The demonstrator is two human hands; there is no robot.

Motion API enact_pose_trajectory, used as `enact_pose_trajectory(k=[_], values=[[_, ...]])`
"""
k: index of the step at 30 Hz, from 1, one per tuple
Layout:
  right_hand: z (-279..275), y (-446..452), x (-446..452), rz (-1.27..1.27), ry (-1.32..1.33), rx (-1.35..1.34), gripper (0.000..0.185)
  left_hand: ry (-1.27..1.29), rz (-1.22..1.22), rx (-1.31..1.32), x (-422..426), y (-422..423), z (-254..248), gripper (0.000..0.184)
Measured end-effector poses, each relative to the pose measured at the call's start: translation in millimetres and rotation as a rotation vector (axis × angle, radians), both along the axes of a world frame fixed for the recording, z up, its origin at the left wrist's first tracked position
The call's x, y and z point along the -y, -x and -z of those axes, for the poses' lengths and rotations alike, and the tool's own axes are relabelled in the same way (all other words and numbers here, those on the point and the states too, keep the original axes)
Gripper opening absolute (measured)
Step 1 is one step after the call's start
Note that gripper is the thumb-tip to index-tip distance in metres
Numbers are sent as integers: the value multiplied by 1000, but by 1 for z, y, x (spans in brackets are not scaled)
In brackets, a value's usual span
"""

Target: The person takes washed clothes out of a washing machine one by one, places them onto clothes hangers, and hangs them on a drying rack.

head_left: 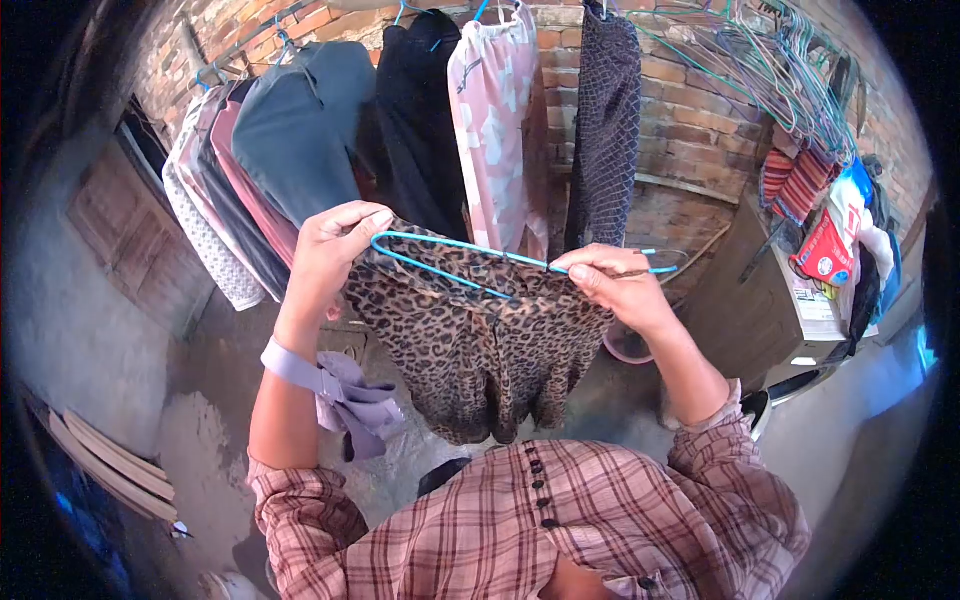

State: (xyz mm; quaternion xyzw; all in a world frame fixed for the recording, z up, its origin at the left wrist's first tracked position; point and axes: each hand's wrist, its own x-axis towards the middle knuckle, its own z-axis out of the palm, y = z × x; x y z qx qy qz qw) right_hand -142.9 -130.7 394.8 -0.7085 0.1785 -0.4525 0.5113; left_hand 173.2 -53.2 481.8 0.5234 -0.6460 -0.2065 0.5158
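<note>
Leopard-print trousers (pixel 490 360) hang between my two hands in front of my chest, waistband up and the fabric in folds. A light-blue wire hanger (pixel 450 241) lies along the open waistband, partly inside it. My left hand (pixel 335 243) is closed on the left end of the waistband, thumb beside the hanger's rounded end. With thumb and fingers my right hand (pixel 615 288) pinches the waistband's right end and the hanger wire there. A lavender bra (pixel 355 400) dangles by its strap from my left forearm.
Several garments hang on a rail ahead, including grey-blue trousers (pixel 300 130), a pink-and-white patterned garment (pixel 495 130) and a dark patterned one (pixel 605 130). Bunched wire hangers (pixel 790 70) hang at upper right. Below them, a cabinet (pixel 720 290) holds bags and cloths.
</note>
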Motion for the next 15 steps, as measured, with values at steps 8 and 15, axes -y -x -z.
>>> enact_pose_trajectory(k=[8,15], values=[[-27,3,12,-3,-75,-314,17,102,-70,92,12,-14,18,19],[-48,6,17,-12,-20,-359,17,233,-101,158,18,-19,24,17]])
